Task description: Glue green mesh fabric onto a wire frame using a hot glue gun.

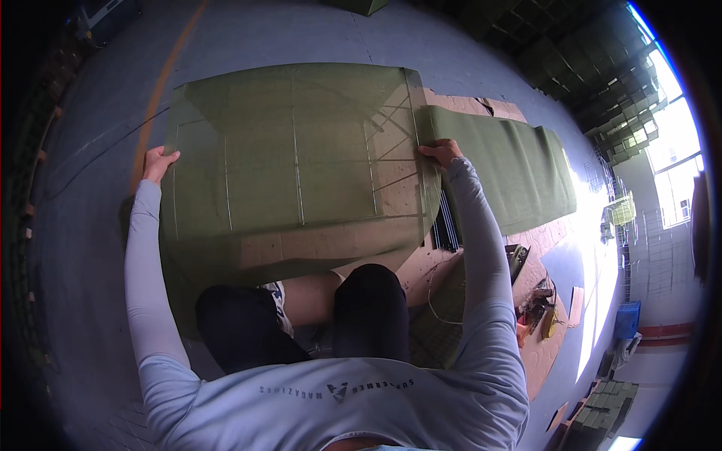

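Note:
A sheer green mesh sheet [263, 150] is stretched out in front of me, above my knees and the cardboard. My left hand [158, 163] grips its left edge, thumb laid on top. At the right edge my right hand [445, 152] pinches the mesh in the same way. Several thin metal wires [298, 180] run lengthwise along the sheet; whether they lie over or under it I cannot tell. The near edge of the mesh sags toward my knees. Beside my right hand lies a folded pile of denser green mesh [500, 165].
Cardboard [538, 263] covers the floor to the right, with a bundle of dark rods [445, 225] and small tools [538, 308] on it. Stacked green boxes [579, 68] rise at far right. A blue crate [627, 319] stands by the wall. An orange line [167, 79] crosses the floor.

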A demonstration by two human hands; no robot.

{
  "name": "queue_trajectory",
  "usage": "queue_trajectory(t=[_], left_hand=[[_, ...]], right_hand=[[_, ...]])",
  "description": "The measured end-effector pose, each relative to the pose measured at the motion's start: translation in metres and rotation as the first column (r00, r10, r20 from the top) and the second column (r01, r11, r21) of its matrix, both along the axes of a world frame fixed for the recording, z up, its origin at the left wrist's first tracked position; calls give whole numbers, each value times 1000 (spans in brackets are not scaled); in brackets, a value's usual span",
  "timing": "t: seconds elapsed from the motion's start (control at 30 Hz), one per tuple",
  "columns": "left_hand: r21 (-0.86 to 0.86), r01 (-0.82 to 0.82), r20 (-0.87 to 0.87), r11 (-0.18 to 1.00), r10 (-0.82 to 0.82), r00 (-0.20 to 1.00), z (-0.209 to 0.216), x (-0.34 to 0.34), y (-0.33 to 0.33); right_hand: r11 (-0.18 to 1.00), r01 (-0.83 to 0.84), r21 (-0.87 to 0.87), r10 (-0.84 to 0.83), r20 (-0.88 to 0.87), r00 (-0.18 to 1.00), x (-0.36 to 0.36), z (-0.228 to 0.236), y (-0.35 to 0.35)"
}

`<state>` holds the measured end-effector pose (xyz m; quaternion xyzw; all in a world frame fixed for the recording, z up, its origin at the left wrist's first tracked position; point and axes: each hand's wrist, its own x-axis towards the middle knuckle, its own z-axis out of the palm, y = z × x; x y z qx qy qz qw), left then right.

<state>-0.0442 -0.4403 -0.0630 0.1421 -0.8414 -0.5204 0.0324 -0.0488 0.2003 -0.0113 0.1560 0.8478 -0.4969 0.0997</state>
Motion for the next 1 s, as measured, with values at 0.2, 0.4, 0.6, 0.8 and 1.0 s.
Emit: queue_trajectory(t=[0.2, 0.4, 0.6, 0.8, 1.0], left_hand=[[25, 3, 5, 1000, -3, 1000, -27, 12, 3], [224, -24, 67, 974, 9, 998, -28, 43, 3], [406, -57, 51, 912, 40, 998, 0, 92, 23], [548, -62, 9, 834, 69, 998, -25, 97, 22], [576, -38, -25, 817, 64, 998, -35, 113, 14]], right_hand=[[998, 29, -51, -29, 7, 1000, 18, -26, 6], [976, -10, -216, 28, 83, 996, 34, -68, 32], [927, 72, -368, -72, 14, 997, 64, -64, 14], [845, 48, -533, -78, -36, 996, 73, -82, 21], [844, 73, -531, -91, -9, 996, 72, -94, 19]])
